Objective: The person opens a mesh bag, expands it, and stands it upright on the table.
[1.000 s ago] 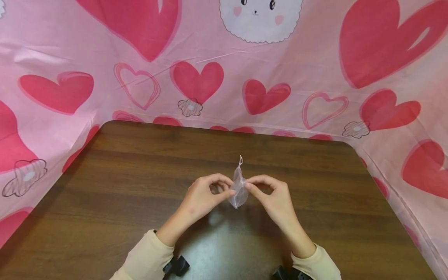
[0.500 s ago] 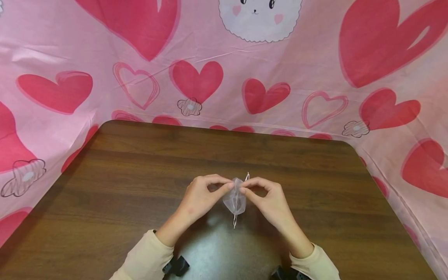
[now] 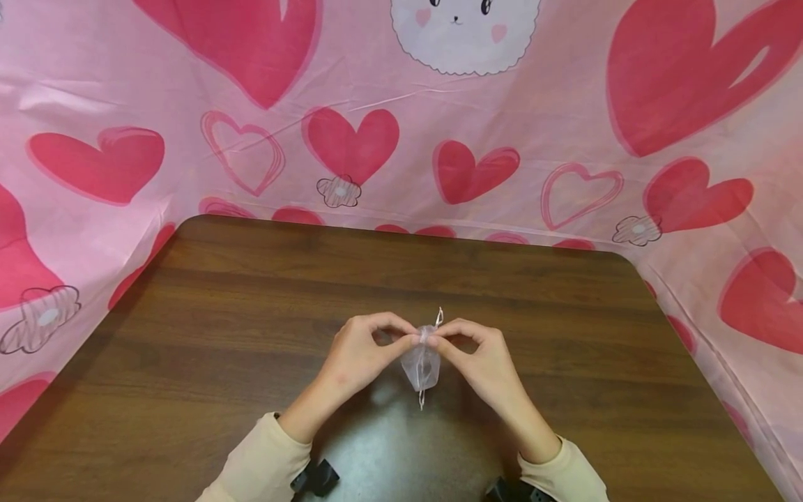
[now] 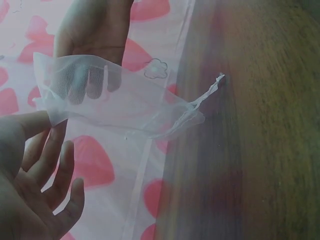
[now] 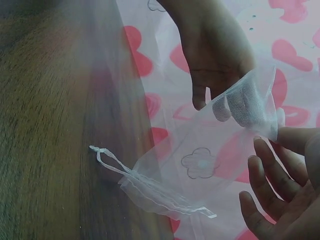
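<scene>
Just above the brown table point(image 3: 251, 286), the left hand point(image 3: 362, 351) and right hand point(image 3: 482, 354) each pinch a sheer bag point(image 3: 423, 369) between thumb and fingertip, close together, at the end away from its white drawstring point(image 4: 206, 96)

Head view bright, pale glare on near table point(image 3: 401, 457), sheen on cloth point(image 3: 414, 94) at left. Wrist views dimmer, hazy, low contrast.
</scene>
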Demonstrator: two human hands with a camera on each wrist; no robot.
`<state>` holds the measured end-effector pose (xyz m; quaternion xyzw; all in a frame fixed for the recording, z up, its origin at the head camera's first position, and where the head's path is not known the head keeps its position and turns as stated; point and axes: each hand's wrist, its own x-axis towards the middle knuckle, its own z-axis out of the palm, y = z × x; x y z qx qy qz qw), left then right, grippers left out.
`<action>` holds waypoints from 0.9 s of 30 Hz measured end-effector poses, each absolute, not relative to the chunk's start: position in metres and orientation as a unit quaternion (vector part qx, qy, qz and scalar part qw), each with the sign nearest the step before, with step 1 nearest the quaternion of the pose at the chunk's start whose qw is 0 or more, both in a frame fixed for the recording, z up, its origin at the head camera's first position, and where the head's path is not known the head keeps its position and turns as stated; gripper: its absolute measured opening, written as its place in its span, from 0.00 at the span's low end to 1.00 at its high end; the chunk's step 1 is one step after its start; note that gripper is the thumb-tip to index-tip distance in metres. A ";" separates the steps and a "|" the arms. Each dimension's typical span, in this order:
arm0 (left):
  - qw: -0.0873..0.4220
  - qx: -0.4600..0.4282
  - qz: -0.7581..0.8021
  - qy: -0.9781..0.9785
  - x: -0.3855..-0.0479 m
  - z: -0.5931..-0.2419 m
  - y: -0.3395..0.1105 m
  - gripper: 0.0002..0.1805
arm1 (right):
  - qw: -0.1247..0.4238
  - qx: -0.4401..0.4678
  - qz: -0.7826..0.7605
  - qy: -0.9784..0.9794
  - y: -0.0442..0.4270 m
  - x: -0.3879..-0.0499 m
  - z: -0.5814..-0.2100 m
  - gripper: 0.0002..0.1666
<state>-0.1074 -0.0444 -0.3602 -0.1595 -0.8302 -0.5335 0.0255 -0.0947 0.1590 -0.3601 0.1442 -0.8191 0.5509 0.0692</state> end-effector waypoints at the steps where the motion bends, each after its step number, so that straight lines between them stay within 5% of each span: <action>1: 0.025 -0.160 -0.534 -0.830 -0.107 -0.360 -0.044 0.04 | 0.069 0.142 0.552 -0.819 0.159 -0.095 -0.360 0.03; 27: 0.036 -0.200 -0.533 -0.821 -0.106 -0.361 -0.044 0.13 | 0.100 0.135 0.538 -0.826 0.158 -0.094 -0.360 0.04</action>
